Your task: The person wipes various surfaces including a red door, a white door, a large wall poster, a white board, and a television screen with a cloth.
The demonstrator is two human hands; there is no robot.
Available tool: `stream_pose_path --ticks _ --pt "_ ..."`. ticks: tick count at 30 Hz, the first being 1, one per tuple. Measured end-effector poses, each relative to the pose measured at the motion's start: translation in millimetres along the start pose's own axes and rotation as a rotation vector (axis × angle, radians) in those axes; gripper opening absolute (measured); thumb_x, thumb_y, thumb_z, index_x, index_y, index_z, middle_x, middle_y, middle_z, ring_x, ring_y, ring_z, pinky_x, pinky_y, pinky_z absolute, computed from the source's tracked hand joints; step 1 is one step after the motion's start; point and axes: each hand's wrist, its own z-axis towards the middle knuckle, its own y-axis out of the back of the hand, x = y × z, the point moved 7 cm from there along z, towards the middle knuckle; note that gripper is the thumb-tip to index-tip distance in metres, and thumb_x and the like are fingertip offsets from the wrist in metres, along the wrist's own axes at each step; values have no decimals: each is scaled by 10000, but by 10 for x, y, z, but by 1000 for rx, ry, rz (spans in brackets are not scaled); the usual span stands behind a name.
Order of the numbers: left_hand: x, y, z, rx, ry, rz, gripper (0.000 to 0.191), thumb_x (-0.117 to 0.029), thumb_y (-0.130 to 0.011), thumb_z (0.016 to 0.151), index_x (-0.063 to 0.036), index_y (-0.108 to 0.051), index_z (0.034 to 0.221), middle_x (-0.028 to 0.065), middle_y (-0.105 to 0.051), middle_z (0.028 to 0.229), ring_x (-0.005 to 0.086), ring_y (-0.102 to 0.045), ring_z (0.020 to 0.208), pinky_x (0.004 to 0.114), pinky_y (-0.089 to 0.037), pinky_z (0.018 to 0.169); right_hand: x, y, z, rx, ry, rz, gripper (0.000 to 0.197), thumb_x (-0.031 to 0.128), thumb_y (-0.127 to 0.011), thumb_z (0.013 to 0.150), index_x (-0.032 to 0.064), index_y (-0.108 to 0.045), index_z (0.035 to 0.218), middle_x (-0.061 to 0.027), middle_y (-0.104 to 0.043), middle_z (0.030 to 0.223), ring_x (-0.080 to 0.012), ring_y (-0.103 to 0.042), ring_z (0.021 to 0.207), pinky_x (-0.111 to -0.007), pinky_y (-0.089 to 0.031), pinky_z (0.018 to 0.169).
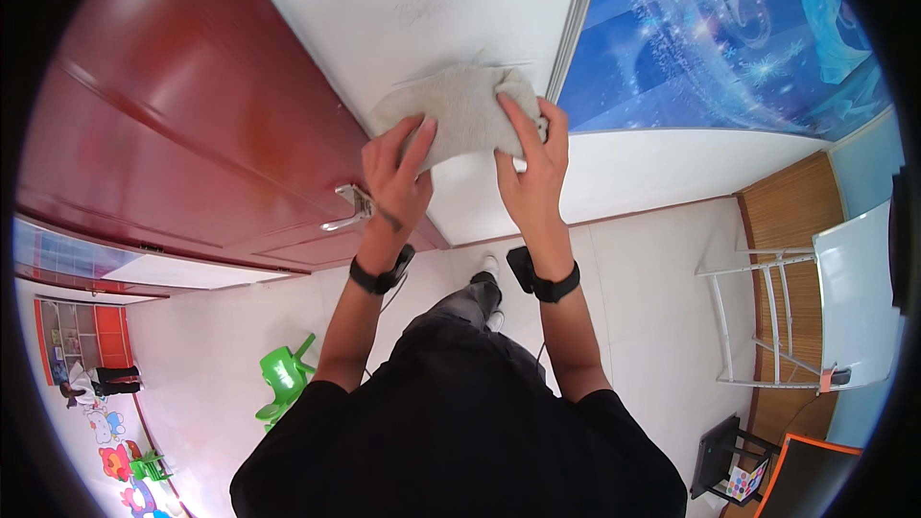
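Observation:
A light grey cloth [464, 111] is spread between my two hands in front of a white wall [345, 0]. My left hand [399, 165] grips its lower left part between thumb and fingers. At the cloth's right end, my right hand [536, 151] holds a bunched, folded corner. Dark scuff marks [428, 3] show on the wall above the cloth, with thin streaks just over its top edge. Whether the whole cloth touches the wall cannot be seen.
A dark red door [194, 79] with a metal lever handle [352, 208] stands at left. To the right is a blue mural panel [705, 36]. A green plastic chair [284, 378], a whiteboard on a stand [853, 302], a black stool [716, 457] and a distant person [97, 381] are around.

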Motion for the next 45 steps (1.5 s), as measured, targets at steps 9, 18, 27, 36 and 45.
stream_pose_path --ticks 9,18,27,36,45 --pt "-96 -1547 -862 -33 110 -174 319 21 -618 756 13 -591 1074 224 -512 1169 414 -498 1045 506 -396 901 -910 141 -88 196 -86 -149 570 -52 -659 627 168 -630 1152 -164 -547 1098 -357 -597 892 -399 -524 705" --pt "-1302 -2180 112 59 6 -318 473 0 -621 723 7 -521 1185 250 -437 1283 432 -450 1118 517 -339 925 -1084 1361 557 -180 7 -694 670 -101 -605 554 158 -633 1172 -172 -470 1249 -386 -424 1173 -523 -306 1015" --pt "-1790 -2637 540 201 -7 -381 569 50 -599 674 -50 -572 1233 219 -477 1303 379 -476 1138 452 -332 916 -1600 2033 351 -462 -252 -424 714 -102 -556 587 55 -545 1284 -191 -390 1290 -350 -415 1139 -387 -420 855" --pt "-2554 -3442 1096 243 -125 -73 475 -113 -591 814 -154 -543 1284 45 -537 1290 227 -495 1154 365 -338 938 -2552 2586 705 -337 23 -214 529 -12 -583 736 43 -517 1258 -220 -484 1214 -386 -481 1075 -472 -405 899" --pt "-3267 -4070 1338 312 -12 -156 571 -6 -562 797 -147 -476 1343 83 -463 1346 262 -440 1218 411 -326 970 -3093 3518 1061 -178 118 -125 406 -8 -617 830 9 -472 1209 -199 -457 1168 -344 -493 1067 -406 -432 894"
